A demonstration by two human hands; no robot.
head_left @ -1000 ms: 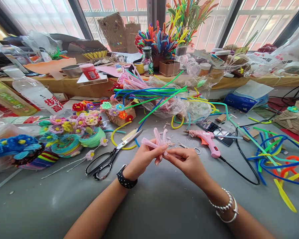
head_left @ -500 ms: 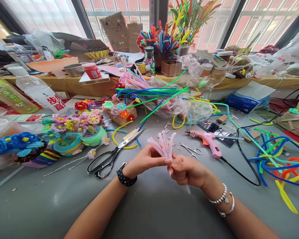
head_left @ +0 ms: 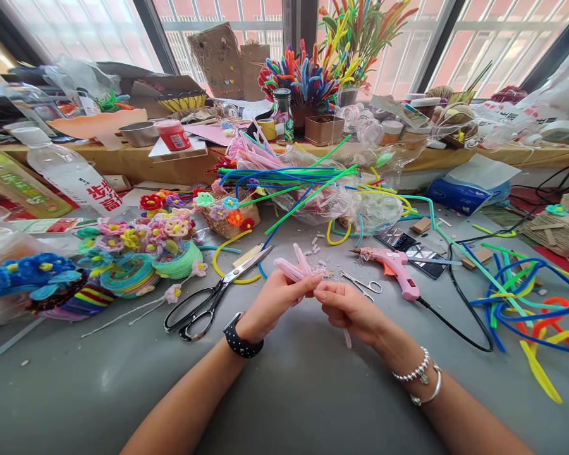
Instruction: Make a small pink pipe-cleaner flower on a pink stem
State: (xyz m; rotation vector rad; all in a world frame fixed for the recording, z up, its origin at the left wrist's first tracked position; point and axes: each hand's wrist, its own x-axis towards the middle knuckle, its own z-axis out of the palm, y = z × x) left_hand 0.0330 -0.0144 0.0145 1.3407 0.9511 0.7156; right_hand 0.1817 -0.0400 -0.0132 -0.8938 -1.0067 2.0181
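A bunch of pale pink pipe cleaners sticks up from my left hand, whose thumb and fingers are closed around it. My right hand pinches at the base of the same bunch, its fingertips close against my left thumb. One pink stem end hangs down below my right hand. Exactly what lies between the right fingertips is hidden. Left of my hands lie large black-handled scissors, partly open. Small metal scissors and a pink hot glue gun lie to the right.
Green and blue pipe cleaners lie on plastic bags behind my hands. Loose coloured stems tangle at the right, near the glue gun's black cable. Fuzzy flower crafts and a plastic bottle stand at the left.
The pink bunch has tipped to the left and its stems sit closer together. My left hand has turned over it, and both hands have shifted slightly.
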